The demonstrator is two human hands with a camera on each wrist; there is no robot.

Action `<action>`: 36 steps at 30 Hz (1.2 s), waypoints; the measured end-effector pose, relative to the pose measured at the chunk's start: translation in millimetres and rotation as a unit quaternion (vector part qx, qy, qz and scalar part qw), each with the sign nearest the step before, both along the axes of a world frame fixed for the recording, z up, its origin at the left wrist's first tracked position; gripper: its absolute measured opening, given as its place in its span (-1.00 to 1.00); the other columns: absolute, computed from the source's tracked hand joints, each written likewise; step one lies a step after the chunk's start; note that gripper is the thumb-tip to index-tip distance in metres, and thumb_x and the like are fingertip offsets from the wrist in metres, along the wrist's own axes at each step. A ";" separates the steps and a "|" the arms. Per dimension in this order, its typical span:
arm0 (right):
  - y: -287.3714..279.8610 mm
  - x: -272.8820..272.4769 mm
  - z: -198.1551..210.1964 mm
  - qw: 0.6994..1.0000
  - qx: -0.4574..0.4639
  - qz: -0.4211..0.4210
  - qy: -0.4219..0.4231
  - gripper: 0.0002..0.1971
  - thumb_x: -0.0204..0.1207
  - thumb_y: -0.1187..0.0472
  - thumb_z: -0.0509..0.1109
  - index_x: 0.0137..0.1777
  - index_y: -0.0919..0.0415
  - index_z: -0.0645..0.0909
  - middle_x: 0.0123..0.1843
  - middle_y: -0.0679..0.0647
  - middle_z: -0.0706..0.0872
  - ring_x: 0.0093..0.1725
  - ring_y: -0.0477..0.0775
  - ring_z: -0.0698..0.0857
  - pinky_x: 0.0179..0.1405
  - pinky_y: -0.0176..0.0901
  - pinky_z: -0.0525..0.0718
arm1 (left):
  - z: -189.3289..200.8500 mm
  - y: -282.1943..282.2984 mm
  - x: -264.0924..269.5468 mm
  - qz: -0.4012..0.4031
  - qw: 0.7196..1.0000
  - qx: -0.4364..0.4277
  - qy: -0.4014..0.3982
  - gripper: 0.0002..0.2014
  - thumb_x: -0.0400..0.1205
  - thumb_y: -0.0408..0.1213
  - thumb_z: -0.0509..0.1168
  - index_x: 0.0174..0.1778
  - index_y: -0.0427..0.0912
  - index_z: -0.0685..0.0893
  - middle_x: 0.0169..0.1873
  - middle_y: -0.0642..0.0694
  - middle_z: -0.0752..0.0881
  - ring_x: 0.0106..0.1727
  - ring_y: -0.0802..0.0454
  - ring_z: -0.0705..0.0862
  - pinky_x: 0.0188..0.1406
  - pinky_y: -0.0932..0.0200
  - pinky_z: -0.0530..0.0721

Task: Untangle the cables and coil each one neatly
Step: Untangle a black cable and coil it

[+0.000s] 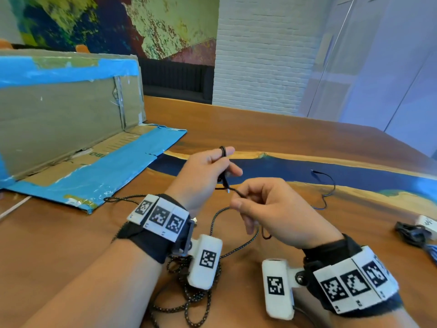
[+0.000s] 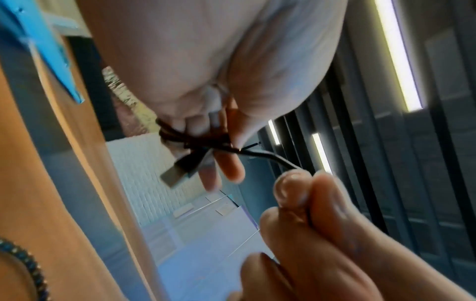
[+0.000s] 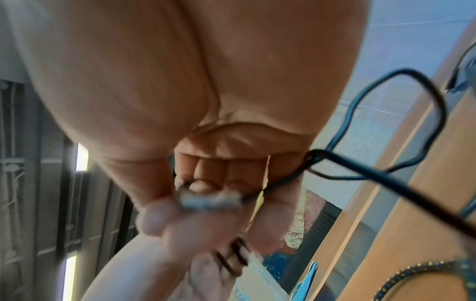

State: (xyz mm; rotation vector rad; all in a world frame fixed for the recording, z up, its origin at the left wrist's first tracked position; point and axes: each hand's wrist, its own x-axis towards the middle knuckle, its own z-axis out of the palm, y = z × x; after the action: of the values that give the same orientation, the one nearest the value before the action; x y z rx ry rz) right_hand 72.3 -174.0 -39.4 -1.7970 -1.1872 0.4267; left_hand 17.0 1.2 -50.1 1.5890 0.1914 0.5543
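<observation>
Black thin cable [image 1: 223,178] is wound in a few turns around the fingers of the left hand [image 1: 205,171], which is raised above the wooden worktop [image 1: 272,138] with its fingers curled on the small coil; the left wrist view shows a USB plug [image 2: 177,171] sticking out of those turns. Just beside it, the right hand [image 1: 274,214] pinches the same cable between thumb and forefinger, a short stretch running taut between the two hands. From the right hand the cable trails away over the blue inlay of the worktop, ending in a small connector [image 1: 314,171]. Below the wrists lies a braided dark cable [image 1: 189,292] in a loose tangle. A flattened cardboard box [image 1: 71,138] with blue tape sits to the left, and another dark bundle of cord [image 1: 411,233] lies near the right edge.
</observation>
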 end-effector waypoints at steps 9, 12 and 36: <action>-13.8 25.2 -0.9 0.993 0.064 -0.096 -0.040 -0.79 0.65 0.13 0.50 -0.21 0.13 0.80 -0.45 0.04 0.69 -0.43 -0.07 0.53 -0.39 -0.27 0.51 | 1.6 -9.8 -13.3 -0.203 0.970 0.069 0.118 -0.57 0.75 0.03 0.27 -0.18 -0.27 0.80 -0.60 -0.01 0.25 -0.55 -0.01 0.22 -0.28 0.02 0.52; -13.7 32.1 -3.4 0.987 0.104 -0.120 -0.010 -0.86 0.56 0.09 0.59 -0.16 0.12 0.79 -0.45 0.11 0.59 -0.42 0.03 0.47 -0.38 -0.19 0.45 | 7.6 -6.2 -18.0 -0.188 0.978 -0.020 0.086 -0.63 0.70 -0.06 0.34 -0.36 -0.20 0.68 -0.64 0.03 0.19 -0.62 0.05 0.14 -0.48 0.15 0.45; -9.0 12.9 1.4 0.995 0.037 -0.065 -0.070 -0.89 0.58 0.16 0.57 -0.18 0.06 0.87 -0.53 -0.07 0.52 -0.47 -0.10 0.42 -0.38 -0.23 0.41 | 3.7 -11.7 -3.6 -0.020 1.000 0.000 0.016 -0.65 0.79 -0.43 0.18 -0.01 -0.10 0.89 0.15 -0.22 0.80 -0.01 0.03 0.79 0.13 0.05 0.64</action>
State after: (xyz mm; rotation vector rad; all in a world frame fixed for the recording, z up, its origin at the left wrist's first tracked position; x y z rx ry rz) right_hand 85.2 -183.0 -38.0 -1.8506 -1.1566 0.1813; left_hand 13.3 -10.5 -46.3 1.5989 0.1832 0.4990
